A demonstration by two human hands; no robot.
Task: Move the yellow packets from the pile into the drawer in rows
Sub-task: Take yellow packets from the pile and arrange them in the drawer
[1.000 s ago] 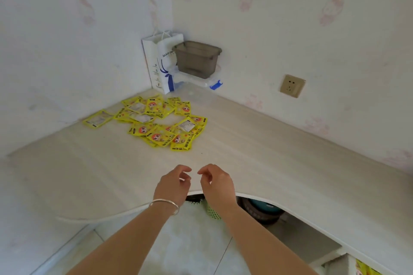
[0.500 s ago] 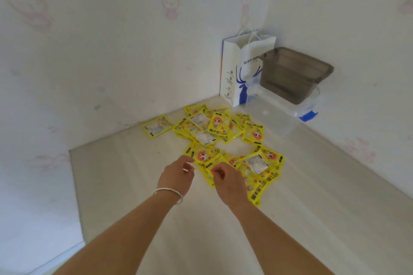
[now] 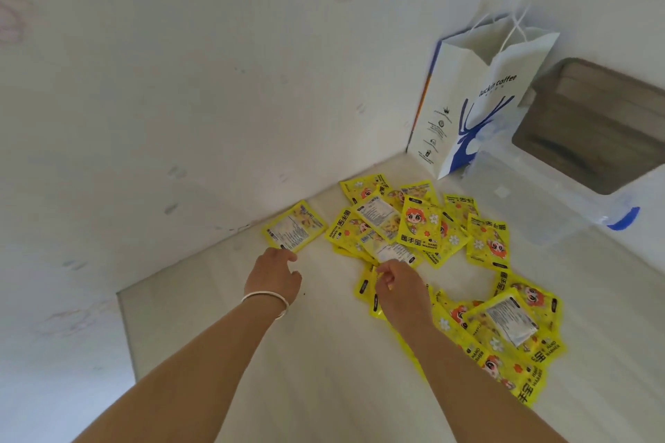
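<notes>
A pile of yellow packets (image 3: 421, 227) with a red-haired cartoon figure lies spread over the pale desk (image 3: 324, 370) near the wall corner, and more packets (image 3: 503, 327) trail toward me on the right. One packet (image 3: 294, 229) lies apart on the left, printed back up. My left hand (image 3: 275, 277), a silver bangle on its wrist, has its fingers apart with the tips at that packet's near corner. My right hand (image 3: 399, 289) rests on the pile's near edge with its fingers curled onto a packet; whether it grips is unclear. No drawer is in view.
A white paper coffee bag (image 3: 478, 108) stands in the corner. To its right a clear plastic box (image 3: 532, 205) with a blue latch has a dark brown bin (image 3: 597, 126) sitting in it. Walls close the desk at the back and left; its left edge drops off.
The view has swung toward the corner and come closer to the pile. Both hands went forward from the desk's front edge: the left to the lone packet, the right onto the pile.
</notes>
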